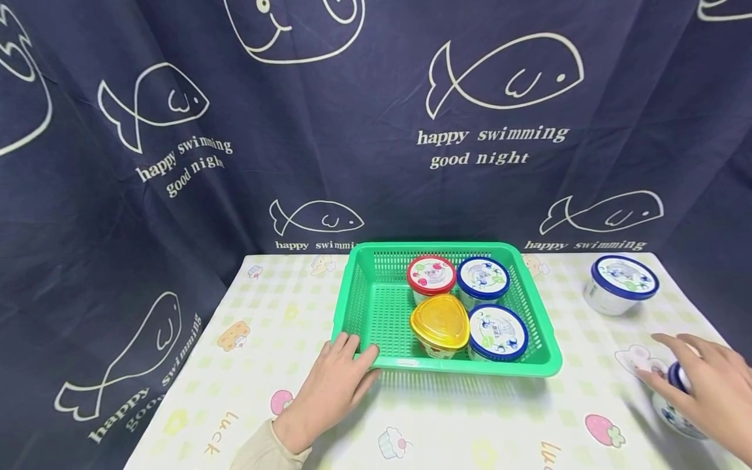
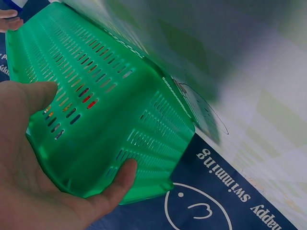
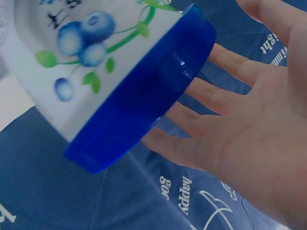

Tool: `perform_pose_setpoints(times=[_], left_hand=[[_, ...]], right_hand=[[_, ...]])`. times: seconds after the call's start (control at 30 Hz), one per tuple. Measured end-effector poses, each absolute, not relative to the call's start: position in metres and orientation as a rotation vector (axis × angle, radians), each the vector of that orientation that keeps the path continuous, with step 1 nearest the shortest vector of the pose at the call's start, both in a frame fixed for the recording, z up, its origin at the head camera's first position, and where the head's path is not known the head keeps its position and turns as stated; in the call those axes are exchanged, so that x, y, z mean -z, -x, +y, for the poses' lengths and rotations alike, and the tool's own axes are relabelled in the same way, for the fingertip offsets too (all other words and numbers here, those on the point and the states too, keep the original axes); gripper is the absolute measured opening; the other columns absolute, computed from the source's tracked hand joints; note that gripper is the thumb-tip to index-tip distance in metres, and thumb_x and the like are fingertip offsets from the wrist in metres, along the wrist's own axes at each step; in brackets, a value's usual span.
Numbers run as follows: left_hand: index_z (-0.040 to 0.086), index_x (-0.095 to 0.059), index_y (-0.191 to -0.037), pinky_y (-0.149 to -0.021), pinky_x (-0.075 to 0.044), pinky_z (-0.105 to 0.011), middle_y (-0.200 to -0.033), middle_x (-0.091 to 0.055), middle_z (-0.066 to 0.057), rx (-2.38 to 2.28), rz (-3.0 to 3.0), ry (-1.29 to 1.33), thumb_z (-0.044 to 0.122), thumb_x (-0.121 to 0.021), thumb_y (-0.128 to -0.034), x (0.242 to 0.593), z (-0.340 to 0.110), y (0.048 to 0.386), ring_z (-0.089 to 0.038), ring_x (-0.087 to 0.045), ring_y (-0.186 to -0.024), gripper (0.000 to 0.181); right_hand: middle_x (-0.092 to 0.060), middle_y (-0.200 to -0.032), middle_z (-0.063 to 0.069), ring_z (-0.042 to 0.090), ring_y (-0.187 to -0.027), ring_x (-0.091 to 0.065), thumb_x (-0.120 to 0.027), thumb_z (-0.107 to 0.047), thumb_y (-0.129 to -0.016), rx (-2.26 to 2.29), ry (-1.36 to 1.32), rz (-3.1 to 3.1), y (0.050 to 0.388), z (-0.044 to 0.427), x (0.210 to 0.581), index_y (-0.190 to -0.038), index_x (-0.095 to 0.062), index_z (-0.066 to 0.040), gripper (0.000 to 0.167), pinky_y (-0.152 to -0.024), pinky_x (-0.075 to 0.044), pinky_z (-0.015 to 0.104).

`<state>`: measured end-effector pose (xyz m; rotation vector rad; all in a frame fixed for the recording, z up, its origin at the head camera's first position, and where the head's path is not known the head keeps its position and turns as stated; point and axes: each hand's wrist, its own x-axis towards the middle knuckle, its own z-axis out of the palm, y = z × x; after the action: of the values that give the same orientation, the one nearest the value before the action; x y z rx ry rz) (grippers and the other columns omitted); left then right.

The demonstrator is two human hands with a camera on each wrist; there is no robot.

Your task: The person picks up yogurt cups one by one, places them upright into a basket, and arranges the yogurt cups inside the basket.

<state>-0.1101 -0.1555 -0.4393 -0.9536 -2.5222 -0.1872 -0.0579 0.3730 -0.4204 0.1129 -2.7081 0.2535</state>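
My left hand (image 1: 331,384) grips the near left corner of a green plastic basket (image 1: 364,251); in the left wrist view its thumb lies against the slotted wall. Grouped at the basket's right side are a red-lidded tub (image 1: 431,275), two blue-lidded tubs (image 1: 483,277) and a yellow-lidded cup (image 1: 440,323). At the far right, my right hand (image 1: 719,388) hovers with spread fingers over another blue-lidded tub (image 1: 675,419), partly hiding it. The right wrist view shows blueberries printed on that tub (image 3: 88,43), the fingers around its lid's far side, not clearly closed on it.
One more blue-lidded tub (image 1: 617,297) stands on the table near the back right. A patterned cloth (image 1: 482,424) covers the table. Behind it hangs a dark blue curtain (image 1: 388,176) with white fish drawings.
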Motion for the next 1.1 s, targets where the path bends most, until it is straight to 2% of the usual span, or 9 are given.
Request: perform_pose_setpoints(times=[0.1,0.23,0.37,0.5,0.7,0.97,1.1], left_hand=[[0.021,-0.053,-0.104,-0.063,-0.031,-0.03,-0.087,-0.042,0.002,0.179,-2.524,0.952,0.037,-0.068,-0.0938,0.44,-0.155,0.11,-0.019,-0.039,-0.083,0.024],[0.021,-0.053,-0.105,-0.064,-0.031,-0.03,-0.087,-0.043,0.002,0.171,-2.534,0.953,0.038,-0.068,-0.0937,0.44,-0.156,0.11,-0.02,-0.039,-0.084,0.025],[0.021,-0.053,-0.106,-0.065,-0.032,-0.031,-0.089,-0.042,0.002,0.168,-2.54,0.958,0.04,-0.067,-0.0931,0.44,-0.156,0.11,-0.02,-0.039,-0.084,0.027],[0.021,-0.053,-0.107,-0.065,-0.033,-0.032,-0.089,-0.043,0.002,0.168,-2.537,0.965,0.04,-0.066,-0.0933,0.439,-0.157,0.11,-0.02,-0.039,-0.085,0.027],[0.02,-0.054,-0.107,-0.065,-0.034,-0.033,-0.089,-0.043,0.001,0.173,-2.526,0.967,0.039,-0.066,-0.0923,0.44,-0.157,0.11,-0.021,-0.04,-0.086,0.027],[0.02,-0.054,-0.106,-0.065,-0.033,-0.032,-0.09,-0.042,0.001,0.18,-2.519,0.967,0.041,-0.066,-0.092,0.44,-0.158,0.11,-0.021,-0.04,-0.086,0.028],[0.02,-0.053,-0.104,-0.065,-0.034,-0.033,-0.089,-0.041,0.001,0.176,-2.518,0.966,0.04,-0.067,-0.0916,0.441,-0.157,0.111,-0.021,-0.039,-0.085,0.028]], right_hand=[[-0.047,-0.113,0.043,0.062,-0.102,-0.043,-0.074,-0.049,-0.084,-0.222,-0.106,-2.707,0.056,0.377,0.423,-0.119,-0.052,0.007,0.07,-0.094,-0.026,0.07],[-0.05,-0.108,0.043,0.062,-0.097,-0.047,-0.076,-0.059,-0.077,-0.169,-0.074,-2.702,0.055,0.382,0.427,-0.115,-0.054,0.008,0.08,-0.089,-0.032,0.069],[-0.048,-0.105,0.045,0.066,-0.096,-0.043,-0.077,-0.064,-0.072,-0.178,-0.025,-2.717,0.053,0.385,0.432,-0.113,-0.053,0.011,0.089,-0.093,-0.029,0.074],[-0.044,-0.11,0.047,0.066,-0.101,-0.038,-0.076,-0.063,-0.074,-0.254,-0.02,-2.703,0.052,0.391,0.438,-0.116,-0.05,0.013,0.091,-0.1,-0.021,0.074],[-0.037,-0.117,0.048,0.067,-0.109,-0.034,-0.071,-0.063,-0.081,-0.347,0.001,-2.686,0.049,0.396,0.448,-0.122,-0.047,0.01,0.087,-0.108,-0.013,0.073],[-0.038,-0.115,0.047,0.065,-0.106,-0.036,-0.064,-0.066,-0.084,-0.343,-0.017,-2.696,0.049,0.394,0.447,-0.121,-0.049,0.008,0.084,-0.102,-0.018,0.076],[-0.034,-0.119,0.047,0.065,-0.111,-0.033,-0.064,-0.068,-0.082,-0.359,0.023,-2.723,0.047,0.395,0.449,-0.126,-0.046,0.008,0.09,-0.103,-0.017,0.075]])
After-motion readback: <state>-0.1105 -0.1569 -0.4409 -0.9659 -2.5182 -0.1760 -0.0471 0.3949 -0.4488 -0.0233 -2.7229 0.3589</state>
